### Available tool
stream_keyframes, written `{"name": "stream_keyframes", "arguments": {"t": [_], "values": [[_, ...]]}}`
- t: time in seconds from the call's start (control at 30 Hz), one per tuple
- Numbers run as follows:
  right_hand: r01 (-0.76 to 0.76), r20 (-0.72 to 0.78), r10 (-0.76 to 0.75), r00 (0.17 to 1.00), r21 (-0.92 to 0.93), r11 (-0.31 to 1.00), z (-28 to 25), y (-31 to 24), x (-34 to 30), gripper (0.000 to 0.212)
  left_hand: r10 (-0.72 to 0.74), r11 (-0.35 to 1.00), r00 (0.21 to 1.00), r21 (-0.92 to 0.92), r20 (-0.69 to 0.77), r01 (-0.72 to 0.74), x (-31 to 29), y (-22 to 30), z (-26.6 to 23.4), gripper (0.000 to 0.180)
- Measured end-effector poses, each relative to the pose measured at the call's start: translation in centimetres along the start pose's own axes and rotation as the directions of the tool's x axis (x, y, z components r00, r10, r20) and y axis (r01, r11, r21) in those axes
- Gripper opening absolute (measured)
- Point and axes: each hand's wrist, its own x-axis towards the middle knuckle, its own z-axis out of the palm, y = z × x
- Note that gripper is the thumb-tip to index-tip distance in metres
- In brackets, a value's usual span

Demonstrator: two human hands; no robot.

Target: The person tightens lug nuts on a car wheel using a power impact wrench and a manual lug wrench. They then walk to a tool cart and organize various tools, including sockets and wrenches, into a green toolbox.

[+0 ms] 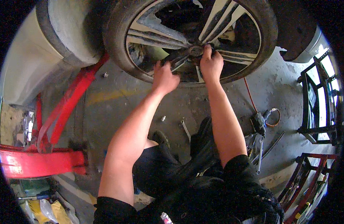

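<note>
A car wheel [116, 37] with a black tire and silver-and-black spokes hangs raised in front of me, its face toward me. My left hand [165, 77] is at the lower left part of the wheel, fingers curled over a dark spoke. Close to the center cap [196, 50], my right hand [212, 66] has its fingers bent together against the hub area. Whatever those right fingertips may hold is hidden or too small to make out. Both forearms reach up from below.
A red lift arm [73, 99] slants under the car body [33, 63] at left. On the floor lie a small metal socket [163, 118], a wrench [186, 130], an air tool [259, 124] with its hose, and another wrench [260, 155]. Metal racks [308, 130] stand at right.
</note>
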Motion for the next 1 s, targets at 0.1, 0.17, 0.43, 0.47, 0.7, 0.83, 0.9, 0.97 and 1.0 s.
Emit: {"name": "stream_keyframes", "arguments": {"t": [0.1,0.17,0.43,0.47,0.7,0.83,0.9,0.97,1.0], "values": [[-0.214,0.202,0.145,0.969,0.38,0.9,0.3,-1.3,-0.1,0.047,0.04,0.999,0.997,0.031,-0.067,-0.038,-0.2,-0.7,0.4,0.047],[-0.609,0.6,0.279,0.75,0.791,-0.064,0.4,-2.5,-0.2,0.044,0.008,1.0,0.998,0.011,-0.059,-0.008,-0.4,-0.2,0.4,0.046],[-0.393,0.203,0.372,0.906,0.73,0.559,0.1,-2.3,-1.5,0.051,-0.012,1.0,1.0,0.015,-0.018,0.012,-0.2,0.4,-0.1,0.052],[-0.364,0.181,0.359,0.916,0.753,0.549,-0.2,-1.6,-0.9,0.053,-0.008,0.999,1.0,-0.039,0.011,0.009,0.2,0.9,-0.1,0.053],[-0.504,-0.026,0.632,0.775,0.577,0.642,3.3,-1.9,0.6,0.055,-0.037,0.999,0.999,0.014,0.033,0.037,0.7,-2.5,1.5,0.049],[-0.367,0.182,0.327,0.928,0.611,0.702,1.1,-1.4,-0.9,0.067,0.185,0.964,0.982,-0.187,-0.027,-0.187,2.6,-6.8,0.5,0.032],[-0.395,0.454,0.211,0.866,0.362,0.844,-4.4,1.6,-3.3,0.063,-0.029,0.999,0.99,-0.031,0.138,0.034,-0.7,-1.7,-3.2,0.034],[-0.238,0.433,0.163,0.887,0.124,0.963,-9.5,10.2,-3.1,0.057,-0.157,0.896,0.954,-0.371,0.254,0.246,-1.2,-1.3,-4.3,0.031],[-0.153,0.32,0.166,0.933,-0.065,0.986,-12.8,14.9,-3.5,0.051,-0.208,0.791,0.916,-0.491,0.343,0.364,-1.8,-1.9,-5.3,0.028]]}}
